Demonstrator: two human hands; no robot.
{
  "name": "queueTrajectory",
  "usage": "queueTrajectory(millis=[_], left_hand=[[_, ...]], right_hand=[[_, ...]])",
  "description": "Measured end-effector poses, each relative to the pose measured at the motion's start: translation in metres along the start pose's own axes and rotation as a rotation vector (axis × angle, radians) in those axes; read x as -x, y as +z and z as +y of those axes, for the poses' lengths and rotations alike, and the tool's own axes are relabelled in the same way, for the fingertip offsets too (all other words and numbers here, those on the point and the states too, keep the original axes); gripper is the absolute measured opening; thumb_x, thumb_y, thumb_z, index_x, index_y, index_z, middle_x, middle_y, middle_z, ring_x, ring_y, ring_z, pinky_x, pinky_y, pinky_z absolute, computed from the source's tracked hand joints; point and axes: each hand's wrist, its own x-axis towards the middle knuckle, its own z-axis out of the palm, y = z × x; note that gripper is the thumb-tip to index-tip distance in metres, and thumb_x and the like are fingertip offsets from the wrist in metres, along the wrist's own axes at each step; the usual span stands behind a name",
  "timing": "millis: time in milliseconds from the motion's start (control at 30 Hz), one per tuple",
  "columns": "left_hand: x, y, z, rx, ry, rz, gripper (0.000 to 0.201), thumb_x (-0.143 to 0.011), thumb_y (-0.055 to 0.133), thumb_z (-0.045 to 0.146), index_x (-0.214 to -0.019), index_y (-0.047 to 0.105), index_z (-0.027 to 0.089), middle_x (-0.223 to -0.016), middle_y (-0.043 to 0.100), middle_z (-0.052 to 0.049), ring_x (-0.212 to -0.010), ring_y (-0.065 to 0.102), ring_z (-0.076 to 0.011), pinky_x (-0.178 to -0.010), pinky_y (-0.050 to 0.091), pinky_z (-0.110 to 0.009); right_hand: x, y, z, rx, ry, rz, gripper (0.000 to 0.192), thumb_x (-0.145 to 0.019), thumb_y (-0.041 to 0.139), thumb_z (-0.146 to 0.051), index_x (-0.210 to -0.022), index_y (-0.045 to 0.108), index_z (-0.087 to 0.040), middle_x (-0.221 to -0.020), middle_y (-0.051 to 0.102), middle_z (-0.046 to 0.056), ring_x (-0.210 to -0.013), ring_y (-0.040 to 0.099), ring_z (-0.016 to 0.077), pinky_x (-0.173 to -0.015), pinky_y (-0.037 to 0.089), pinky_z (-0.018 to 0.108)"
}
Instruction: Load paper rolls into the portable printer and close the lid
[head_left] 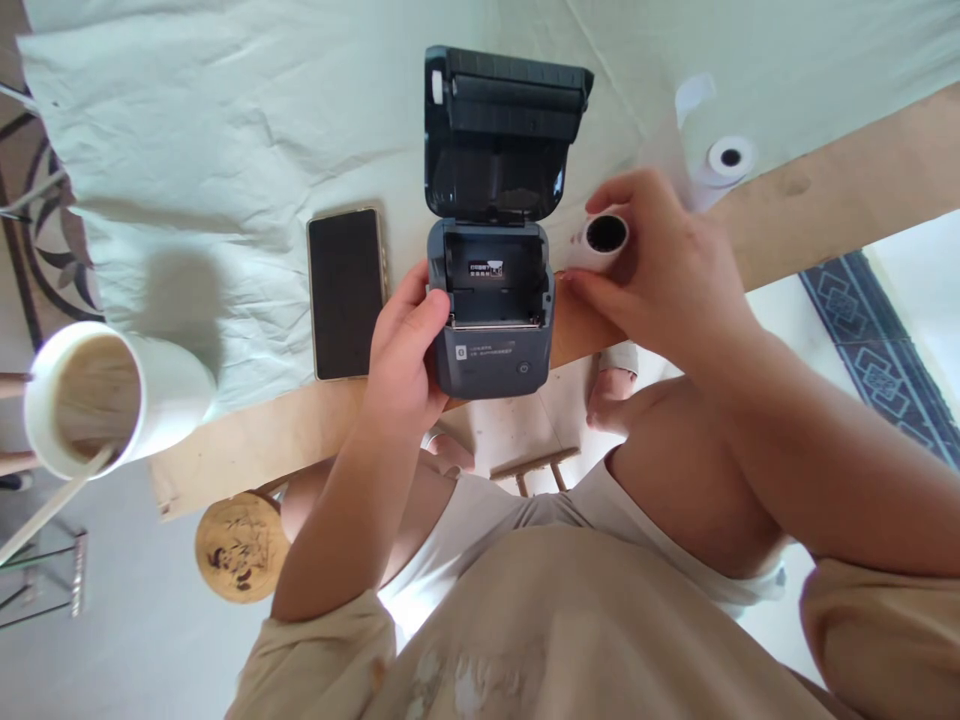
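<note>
A matt dark plastic printer (491, 330) is sitting on creased, pale cloth (225, 150) that is covering the bare wooden worktop (825, 200); the phone (346, 292) is showing glossy glass, the roll (600, 240) smooth white paper.

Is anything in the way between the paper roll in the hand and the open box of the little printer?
Nothing visible is. The right hand holds the paper roll just beside the printer, whose lid stands open. The compartment looks empty. The left hand grips the printer's other side, clear of the opening.

Printer (491, 300) labels — print illegible
</note>
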Motion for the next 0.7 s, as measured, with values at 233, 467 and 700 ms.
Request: queueTrajectory(millis=[233, 467, 700], left_hand=[[0.0, -0.003, -0.001, -0.032, 0.008, -0.004, 0.021, -0.089, 0.072, 0.039, -0.097, 0.075, 0.019, -0.083, 0.074, 0.001, -0.067, 0.071, -0.0122, -0.057, 0.057, -0.021], [-0.001, -0.002, -0.001, 0.002, 0.01, -0.038, 0.021, -0.091, 0.07, 0.038, -0.094, 0.074, 0.018, -0.082, 0.073, 0.001, -0.07, 0.073, -0.0117, -0.059, 0.059, -0.019], [-0.003, -0.002, -0.002, 0.016, -0.01, -0.033, 0.02, -0.092, 0.069, 0.037, -0.097, 0.074, 0.019, -0.087, 0.074, 0.001, -0.07, 0.072, -0.0108, -0.062, 0.06, -0.019]], right_hand=[[0.009, -0.027, 0.011, -0.174, -0.304, 0.403, 0.037, -0.089, 0.065, -0.033, -0.123, 0.055, -0.028, -0.122, 0.064, 0.004, -0.116, 0.067, 0.0234, -0.088, 0.058, 0.041], [-0.014, -0.032, 0.037, 0.149, 0.137, 0.142, 0.056, -0.077, 0.072, -0.016, -0.131, 0.055, -0.019, -0.133, 0.046, 0.019, -0.132, 0.054, 0.0359, -0.102, 0.055, 0.057], [-0.01, -0.029, 0.04, 0.036, 0.155, 0.17, 0.068, -0.075, 0.069, -0.012, -0.138, 0.048, -0.025, -0.12, 0.056, 0.009, -0.088, 0.059, 0.0157, -0.087, 0.055, 0.044]])
